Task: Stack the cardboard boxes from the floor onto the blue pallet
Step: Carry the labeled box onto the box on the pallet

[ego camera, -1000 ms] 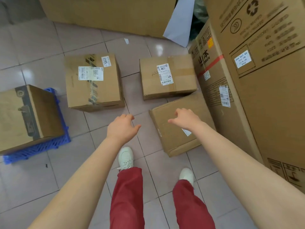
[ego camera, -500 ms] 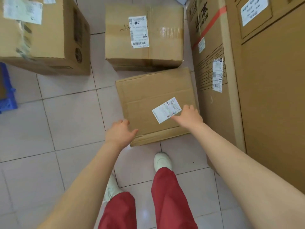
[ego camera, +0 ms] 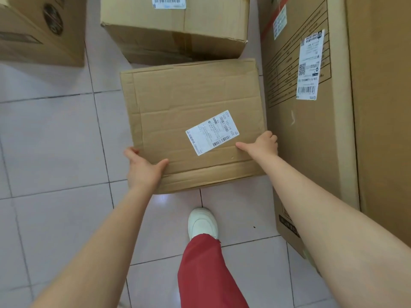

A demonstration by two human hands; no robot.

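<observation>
So compared to half a second back, both hands have closed in on the cardboard box and the view has dropped closer to it. Before, the left hand was hovering just off the near left corner and the right hand was only touching the right edge; now the left one wraps that corner, thumb on top and fingers down the side, and the right one grips the right edge with its thumb laid on the top face. Only one white shoe shows now instead of two.

The box itself is plain brown, pretty creased, flaps folded shut, with a white shipping label stuck on crooked near the right hand. It sits on the pale tiled floor; can't tell if it's lifted yet.

Around it: another labelled box is right behind, looks like touching or nearly so. A tall carton stands tight against the right side, so the right hand is squeezed in that gap. A third box is off to the upper left, apart. Red trouser leg at the bottom
</observation>
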